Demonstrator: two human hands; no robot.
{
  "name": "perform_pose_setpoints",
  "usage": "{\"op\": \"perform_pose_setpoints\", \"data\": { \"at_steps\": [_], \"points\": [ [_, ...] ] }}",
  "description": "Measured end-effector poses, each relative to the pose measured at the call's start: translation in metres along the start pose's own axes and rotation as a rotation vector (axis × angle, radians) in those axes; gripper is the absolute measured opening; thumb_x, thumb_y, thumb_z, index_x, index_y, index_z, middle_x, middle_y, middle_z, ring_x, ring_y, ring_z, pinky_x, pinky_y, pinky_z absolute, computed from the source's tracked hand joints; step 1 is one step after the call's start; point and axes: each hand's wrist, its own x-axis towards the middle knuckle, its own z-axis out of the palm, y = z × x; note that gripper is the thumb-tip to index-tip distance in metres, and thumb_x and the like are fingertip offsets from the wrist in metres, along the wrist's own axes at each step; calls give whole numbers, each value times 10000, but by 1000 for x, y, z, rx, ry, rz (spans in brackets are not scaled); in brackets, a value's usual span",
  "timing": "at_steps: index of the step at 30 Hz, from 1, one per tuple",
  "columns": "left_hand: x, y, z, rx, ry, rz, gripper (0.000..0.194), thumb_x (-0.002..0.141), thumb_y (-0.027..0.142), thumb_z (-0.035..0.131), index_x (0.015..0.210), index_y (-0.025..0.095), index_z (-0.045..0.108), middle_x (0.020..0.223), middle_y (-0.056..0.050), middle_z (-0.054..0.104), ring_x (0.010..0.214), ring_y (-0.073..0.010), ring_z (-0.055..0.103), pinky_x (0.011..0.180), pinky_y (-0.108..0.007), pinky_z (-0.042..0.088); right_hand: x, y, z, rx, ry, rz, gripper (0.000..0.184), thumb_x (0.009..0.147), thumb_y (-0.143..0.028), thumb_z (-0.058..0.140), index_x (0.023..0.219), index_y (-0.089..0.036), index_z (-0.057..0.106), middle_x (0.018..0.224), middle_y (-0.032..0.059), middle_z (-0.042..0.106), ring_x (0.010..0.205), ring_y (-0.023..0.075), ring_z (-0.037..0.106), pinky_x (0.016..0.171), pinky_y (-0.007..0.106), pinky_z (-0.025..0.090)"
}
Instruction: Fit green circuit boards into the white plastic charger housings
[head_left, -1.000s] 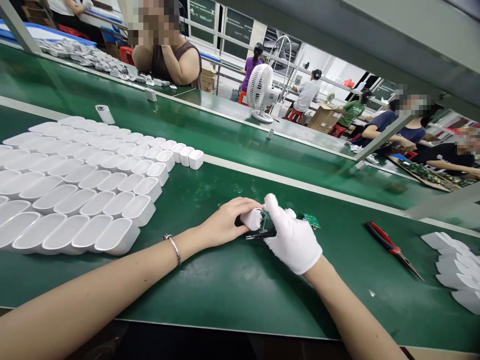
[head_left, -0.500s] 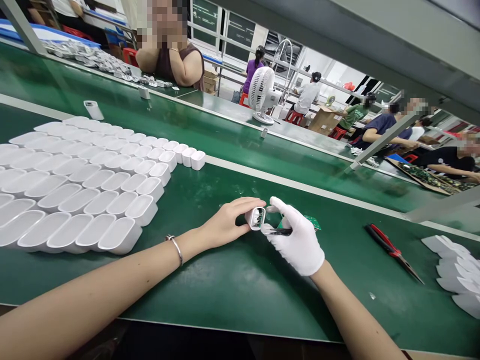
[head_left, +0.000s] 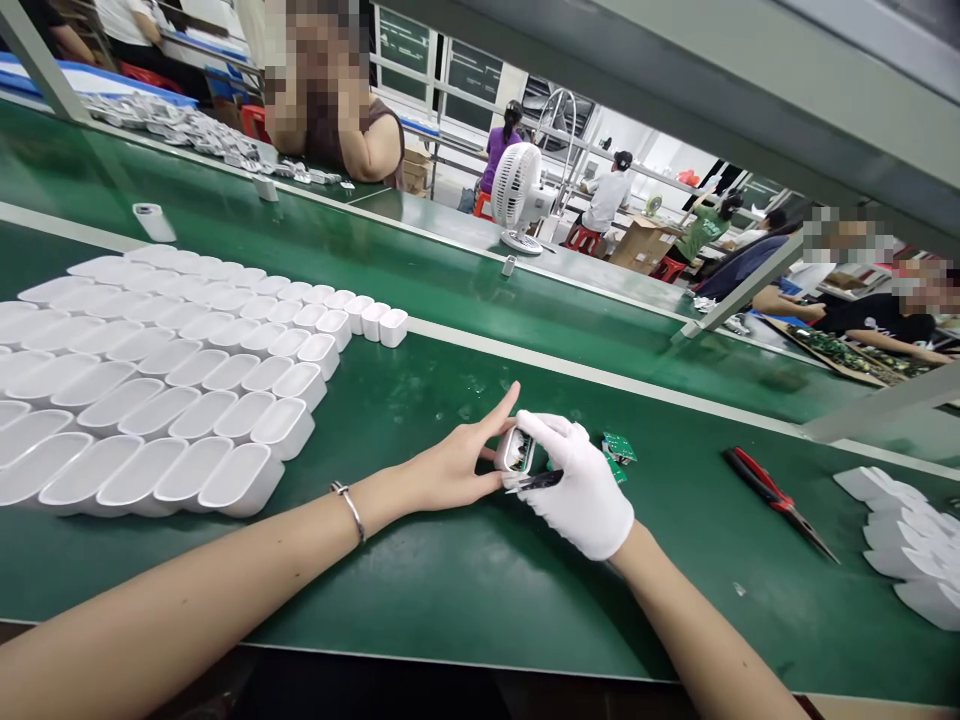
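Note:
My bare left hand (head_left: 450, 465) is closed on the side of a small white oval plastic housing (head_left: 500, 455), one finger raised clear of it. Inside its open end, white and green parts show, too small to make out. My right hand (head_left: 585, 490), in a white glove, grips black tweezers (head_left: 541, 481) whose tip points left, just below the housing's opening. Its gloved fingertips also touch the housing's rim. Just beyond the glove lie green circuit boards (head_left: 619, 447), partly hidden by it.
Rows of white housings (head_left: 240, 478) fill the left of the green table (head_left: 420, 590). Red-and-black pliers (head_left: 780, 500) and more white housings (head_left: 911, 545) lie to the right. Across the table are a white fan (head_left: 519, 190), a seated person (head_left: 367, 140) and heaped small parts (head_left: 172, 125).
My left finger has lifted off the housing. My gloved hand has shifted left, its fingertips now on the housing's rim and the tweezers lower. More of the circuit boards shows.

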Motion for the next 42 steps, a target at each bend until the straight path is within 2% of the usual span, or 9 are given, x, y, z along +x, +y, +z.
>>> {"op": "perform_pose_setpoints", "data": {
  "at_steps": [7, 10, 12, 16, 20, 22, 30, 35, 42],
  "points": [
    [3, 4, -14, 538, 128, -141, 631, 850, 344, 625, 1415, 221, 373, 1241, -116, 571, 1174, -272, 512, 921, -402, 461, 39, 26, -6, -55, -92, 147, 224, 729, -346, 638, 923, -237, 664, 896, 4, 643, 799, 182, 601, 738, 279, 469],
    [5, 8, -27, 715, 245, -213, 281, 967, 307, 427, 1105, 214, 654, 933, -60, 683, 994, -226, 601, 832, -347, 463, 85, 57, -13, -225, -68, 360, 209, 712, -407, 632, 787, -214, 660, 809, -5, 645, 777, 181, 584, 699, 245, 430],
    [5, 10, -31, 748, 290, -268, 397, 995, 328, 345, 870, 188, 695, 755, -32, 678, 831, -195, 634, 781, -319, 453, 118, 77, -14, -335, -44, 508, 234, 718, -408, 598, 796, -198, 667, 785, 4, 647, 761, 183, 578, 638, 237, 404],
    [5, 10, -31, 851, 326, -350, 490, 1001, 380, 289, 794, 157, 673, 743, -60, 679, 756, -213, 643, 760, -346, 447, 163, 102, -9, -422, -58, 584, 252, 741, -373, 562, 826, -165, 676, 784, 59, 658, 737, 204, 591, 607, 256, 401],
    [3, 7, -30, 930, 337, -384, 353, 942, 163, 346, 1226, 168, 556, 758, -80, 675, 690, -226, 632, 685, -337, 454, 185, 90, 13, -489, -110, 575, 259, 735, -273, 587, 928, -129, 684, 952, 163, 655, 829, 261, 625, 692, 326, 455],
    [1, 5, -32, 984, 328, -408, 561, 843, 69, 412, 1396, 155, 370, 773, -86, 666, 690, -233, 622, 670, -329, 451, 194, 69, 31, -479, -137, 460, 361, 771, -252, 569, 1105, -139, 643, 1157, 185, 592, 986, 280, 600, 801, 375, 462],
    [-1, 11, -39, 850, 644, -446, 419, 851, 110, 340, 1265, 88, 402, 1114, -176, 569, 993, -261, 578, 864, -390, 426, 228, -9, 101, -252, -432, -40, 426, 779, -208, 635, 1188, -327, 624, 1230, -41, 597, 1104, 166, 560, 935, 230, 430],
    [2, 5, -43, 875, 904, -312, 675, 715, 57, 472, 1352, 138, 265, 1405, -173, 285, 1275, -320, 339, 1016, -481, 330, 214, -11, 82, -229, -404, 77, 187, 788, -287, 604, 920, -253, 731, 897, 24, 698, 880, 231, 633, 754, 281, 475],
    [6, -10, -13, 476, 794, -76, 977, 694, 27, 553, 1449, 277, -15, 1358, -143, 206, 1205, -272, 426, 947, -444, 461, 124, -2, 39, -78, -406, 305, 211, 768, -331, 578, 715, -170, 704, 598, -29, 613, 610, 142, 577, 484, 187, 385]
  ]
}}
